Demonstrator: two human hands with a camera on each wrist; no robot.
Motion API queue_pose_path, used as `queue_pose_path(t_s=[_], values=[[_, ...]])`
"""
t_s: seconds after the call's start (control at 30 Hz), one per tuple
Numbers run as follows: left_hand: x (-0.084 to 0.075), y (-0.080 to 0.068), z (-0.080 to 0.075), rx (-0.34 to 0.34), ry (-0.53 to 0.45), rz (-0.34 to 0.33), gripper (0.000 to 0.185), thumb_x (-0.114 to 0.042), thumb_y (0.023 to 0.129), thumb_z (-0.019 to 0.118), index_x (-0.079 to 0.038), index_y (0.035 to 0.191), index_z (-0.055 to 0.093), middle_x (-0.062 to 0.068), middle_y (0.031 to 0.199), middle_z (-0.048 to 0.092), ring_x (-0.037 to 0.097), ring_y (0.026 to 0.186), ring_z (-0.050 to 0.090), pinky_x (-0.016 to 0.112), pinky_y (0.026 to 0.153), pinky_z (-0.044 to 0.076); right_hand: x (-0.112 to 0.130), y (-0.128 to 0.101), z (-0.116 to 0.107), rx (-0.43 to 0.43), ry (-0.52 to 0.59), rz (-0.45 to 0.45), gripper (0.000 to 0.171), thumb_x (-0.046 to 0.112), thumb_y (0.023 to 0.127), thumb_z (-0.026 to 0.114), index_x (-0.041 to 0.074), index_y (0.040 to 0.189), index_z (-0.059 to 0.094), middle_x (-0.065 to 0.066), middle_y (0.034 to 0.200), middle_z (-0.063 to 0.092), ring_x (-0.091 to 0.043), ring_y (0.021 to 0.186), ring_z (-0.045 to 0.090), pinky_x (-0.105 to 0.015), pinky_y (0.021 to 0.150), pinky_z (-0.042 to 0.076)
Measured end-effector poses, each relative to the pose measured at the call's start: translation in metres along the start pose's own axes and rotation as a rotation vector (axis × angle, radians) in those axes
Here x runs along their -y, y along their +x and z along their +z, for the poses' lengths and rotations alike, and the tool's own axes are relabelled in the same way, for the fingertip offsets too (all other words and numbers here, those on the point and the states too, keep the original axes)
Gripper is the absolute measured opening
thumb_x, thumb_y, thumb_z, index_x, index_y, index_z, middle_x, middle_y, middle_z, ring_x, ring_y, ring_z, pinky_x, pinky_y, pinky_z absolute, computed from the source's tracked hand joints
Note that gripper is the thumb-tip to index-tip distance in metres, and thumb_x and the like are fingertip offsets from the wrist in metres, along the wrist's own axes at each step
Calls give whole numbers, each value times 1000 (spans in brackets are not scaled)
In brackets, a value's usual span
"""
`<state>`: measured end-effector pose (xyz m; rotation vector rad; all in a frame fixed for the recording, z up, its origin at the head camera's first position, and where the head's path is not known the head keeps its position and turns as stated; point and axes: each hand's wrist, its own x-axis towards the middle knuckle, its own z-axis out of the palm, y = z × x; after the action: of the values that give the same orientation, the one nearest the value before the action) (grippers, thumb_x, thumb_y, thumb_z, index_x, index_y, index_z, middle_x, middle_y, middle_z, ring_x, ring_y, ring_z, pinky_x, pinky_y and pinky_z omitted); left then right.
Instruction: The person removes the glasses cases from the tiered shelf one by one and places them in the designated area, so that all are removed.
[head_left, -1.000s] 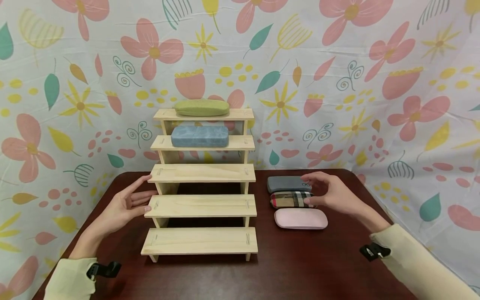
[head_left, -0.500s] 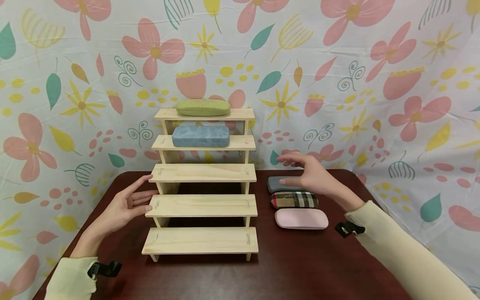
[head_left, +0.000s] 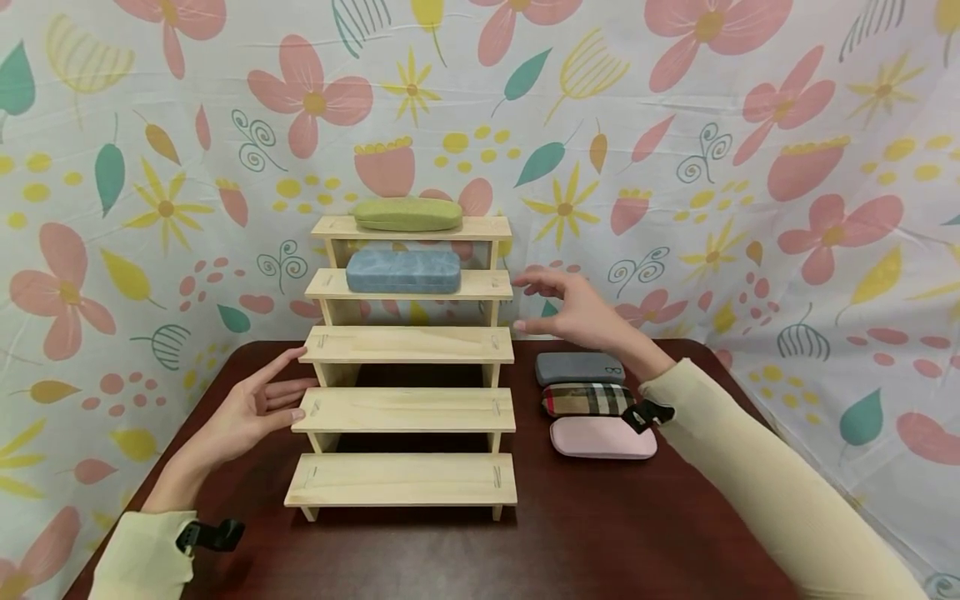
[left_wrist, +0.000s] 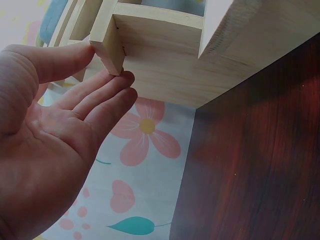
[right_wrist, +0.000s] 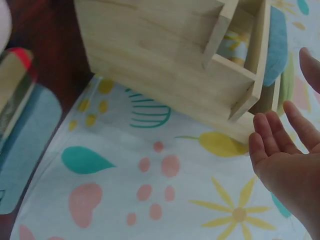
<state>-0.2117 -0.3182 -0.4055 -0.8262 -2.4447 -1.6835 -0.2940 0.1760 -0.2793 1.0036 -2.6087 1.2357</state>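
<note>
A wooden stepped rack [head_left: 408,412] stands on the dark table. On its top step lies a green glasses case [head_left: 407,214], and on the step below, a blue glasses case [head_left: 403,272]. My left hand [head_left: 238,421] touches the rack's left side, its index finger and thumb against the ends of two steps. In the left wrist view, the fingers [left_wrist: 107,92] are fairly straight beside a step's end. My right hand [head_left: 581,312] hovers by the rack's right side, fingers loosely bent and holding nothing. Its fingertips are close to the blue case's step; contact is unclear.
Right of the rack, a grey-blue glasses case [head_left: 577,367], a plaid case [head_left: 585,399] and a pink case [head_left: 603,437] lie in a row on the table [head_left: 600,533]. A floral cloth [head_left: 660,167] hangs behind and around the table.
My right hand has left the plaid case, moving left and up to the rack's right side. My left hand stays at the rack. The cases have not moved.
</note>
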Motion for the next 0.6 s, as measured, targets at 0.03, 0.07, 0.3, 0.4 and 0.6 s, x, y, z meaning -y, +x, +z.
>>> queue_pose_path(t_s=[0.03,0.07,0.3,0.4,0.6], values=[[0,0,0,0,1,0,84,11,97,69,-9,168,28,42,147,47,5,127,60,28,86,59,1,5,1,3,1,1,64,20,90,87,6,147,61,-14,147,58,-31,134,54,-51,116,39],[0,0,0,1,1,0,84,11,97,69,-9,168,28,41,147,47,5,127,60,28,86,59,3,9,2,8,10,1,65,20,90,87,6,148,60,-13,148,58,-30,136,53,-50,116,38],[0,0,-1,-3,4,2,85,11,97,69,-9,167,28,42,148,46,5,127,60,28,86,59,10,39,11,29,100,6,66,18,91,85,6,150,57,-14,152,56,-30,142,49,-46,120,35],[-1,1,-1,-4,5,4,84,11,96,69,-9,167,28,41,148,46,5,127,61,28,86,59,13,50,14,24,94,17,68,20,91,86,7,151,57,-12,152,56,-31,143,48,-47,119,35],[0,1,-2,-5,3,2,85,11,96,70,-9,167,29,35,150,49,5,127,61,29,86,60,12,70,19,51,70,21,72,23,92,85,5,154,53,-13,156,53,-32,146,45,-46,120,35]])
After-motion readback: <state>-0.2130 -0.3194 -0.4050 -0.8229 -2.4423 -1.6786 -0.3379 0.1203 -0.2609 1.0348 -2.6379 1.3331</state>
